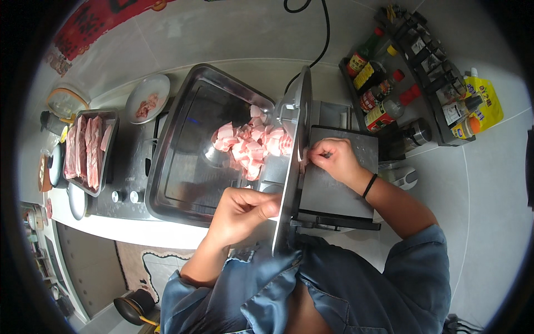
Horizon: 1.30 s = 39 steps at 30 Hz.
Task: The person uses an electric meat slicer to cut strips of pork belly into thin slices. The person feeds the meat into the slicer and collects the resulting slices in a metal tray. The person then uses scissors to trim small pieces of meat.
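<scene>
An electric meat slicer (288, 183) stands before me, its upright metal plate and round blade (306, 100) seen nearly edge-on. On the plate's right side, my right hand (338, 160) pinches a small piece of pink meat (303, 163) close to the blade. My left hand (246, 215) is on the left side with its fingers curled and fingertips against the plate; whether they grip anything is hidden. Thin raw meat slices (248, 144) lie heaped at the right end of a large dark metal tray (183, 146), beside the slicer.
Long strips of raw meat fill a smaller metal tray (107, 158) at the left, on the gas hob (129, 179). Behind it, a white plate (133, 96) holds meat scraps. Sauce bottles (375, 96) and a spice rack (442, 83) stand at the right. A black cord (326, 37) runs behind the slicer.
</scene>
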Available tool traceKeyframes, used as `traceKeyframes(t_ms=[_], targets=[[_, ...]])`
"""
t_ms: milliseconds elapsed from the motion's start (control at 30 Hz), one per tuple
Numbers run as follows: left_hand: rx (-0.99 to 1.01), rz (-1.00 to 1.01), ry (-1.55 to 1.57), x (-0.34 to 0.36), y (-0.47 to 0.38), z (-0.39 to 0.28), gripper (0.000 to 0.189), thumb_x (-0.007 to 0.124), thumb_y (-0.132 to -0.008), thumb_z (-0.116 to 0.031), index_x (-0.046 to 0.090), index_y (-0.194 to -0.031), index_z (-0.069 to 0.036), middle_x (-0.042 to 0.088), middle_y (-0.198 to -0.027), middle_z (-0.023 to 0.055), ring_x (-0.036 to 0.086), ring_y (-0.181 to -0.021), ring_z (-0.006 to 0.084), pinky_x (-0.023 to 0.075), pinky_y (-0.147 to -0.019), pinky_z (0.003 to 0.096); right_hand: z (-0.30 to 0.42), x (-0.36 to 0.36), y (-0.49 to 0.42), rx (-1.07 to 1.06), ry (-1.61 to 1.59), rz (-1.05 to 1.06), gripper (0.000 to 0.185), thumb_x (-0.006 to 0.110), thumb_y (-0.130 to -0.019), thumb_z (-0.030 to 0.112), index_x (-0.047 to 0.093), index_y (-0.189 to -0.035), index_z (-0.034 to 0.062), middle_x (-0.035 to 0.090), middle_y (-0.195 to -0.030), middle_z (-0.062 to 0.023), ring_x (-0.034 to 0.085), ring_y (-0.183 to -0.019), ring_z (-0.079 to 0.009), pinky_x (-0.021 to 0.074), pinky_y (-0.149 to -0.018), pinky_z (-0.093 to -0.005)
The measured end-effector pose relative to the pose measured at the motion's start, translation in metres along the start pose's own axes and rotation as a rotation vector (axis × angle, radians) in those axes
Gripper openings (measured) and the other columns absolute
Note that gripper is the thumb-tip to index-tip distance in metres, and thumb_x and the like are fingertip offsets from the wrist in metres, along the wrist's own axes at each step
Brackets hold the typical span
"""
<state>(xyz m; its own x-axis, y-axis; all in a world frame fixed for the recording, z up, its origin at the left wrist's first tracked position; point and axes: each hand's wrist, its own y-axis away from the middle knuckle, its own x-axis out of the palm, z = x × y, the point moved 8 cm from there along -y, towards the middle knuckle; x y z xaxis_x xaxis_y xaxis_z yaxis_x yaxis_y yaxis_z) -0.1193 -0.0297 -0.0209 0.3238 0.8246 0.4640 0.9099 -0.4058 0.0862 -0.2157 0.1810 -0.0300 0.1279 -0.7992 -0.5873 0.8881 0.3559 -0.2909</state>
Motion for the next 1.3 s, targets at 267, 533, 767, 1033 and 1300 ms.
traceKeyframes(t_ms=[267,533,767,1033,1300], targets=[[0.399,-0.17,-0.959,-0.009,0.029,0.054,0.074,0.072,-0.075,-0.003,0.04,-0.142,-0.001,0.039,-0.144,0.0248,0.034,-0.138,0.0418,0.0284,-0.113,0.0459,-0.018,0.003,-0.002,0.114,-0.008,0.046,0.007,0.073,-0.079,-0.001,0.067,-0.077,-0.0045,0.068,-0.077,-0.0072,0.064,-0.069,-0.0079,0.051,-0.06,-0.0229],[0.407,-0.23,-1.11,-0.014,0.022,0.129,0.078,0.057,-0.085,-0.003,0.017,-0.151,-0.002,0.021,-0.152,0.0279,0.025,-0.14,0.0464,0.0236,-0.114,0.0504,-0.029,-0.007,-0.022,0.112,0.053,-0.031,0.008,0.073,-0.077,0.003,0.066,-0.076,-0.0019,0.069,-0.072,-0.0119,0.066,-0.061,-0.0159,0.0512,-0.057,-0.028],[0.492,-0.346,-1.293,-0.016,0.024,0.144,0.066,0.053,-0.088,-0.001,0.024,-0.148,-0.001,0.028,-0.149,0.0266,0.034,-0.135,0.0436,0.0297,-0.109,0.0508,-0.048,-0.002,-0.023,0.248,-0.046,0.035,0.006,0.07,-0.084,0.0,0.066,-0.082,-0.0037,0.07,-0.08,-0.0058,0.064,-0.076,-0.0074,0.0519,-0.066,-0.0229],[0.42,-0.21,-1.02,-0.009,0.027,0.104,0.111,0.079,-0.065,-0.006,0.009,-0.151,0.001,0.026,-0.149,0.0275,0.031,-0.135,0.0479,0.0299,-0.11,0.0504,-0.063,-0.001,-0.02,0.243,-0.16,0.004,0.005,0.07,-0.082,0.0,0.066,-0.082,-0.0021,0.07,-0.078,-0.0065,0.065,-0.073,-0.0087,0.0526,-0.065,-0.0244],[0.607,-0.34,-0.678,-0.049,-0.041,0.024,0.061,0.06,-0.07,0.002,0.048,-0.129,-0.003,0.051,-0.132,0.0134,0.046,-0.129,0.0265,0.034,-0.107,0.0358,-0.063,-0.003,-0.018,0.237,-0.265,0.033,0.005,0.065,-0.085,-0.007,0.061,-0.086,-0.0041,0.068,-0.083,-0.0094,0.066,-0.078,-0.0119,0.0536,-0.07,-0.0233]])
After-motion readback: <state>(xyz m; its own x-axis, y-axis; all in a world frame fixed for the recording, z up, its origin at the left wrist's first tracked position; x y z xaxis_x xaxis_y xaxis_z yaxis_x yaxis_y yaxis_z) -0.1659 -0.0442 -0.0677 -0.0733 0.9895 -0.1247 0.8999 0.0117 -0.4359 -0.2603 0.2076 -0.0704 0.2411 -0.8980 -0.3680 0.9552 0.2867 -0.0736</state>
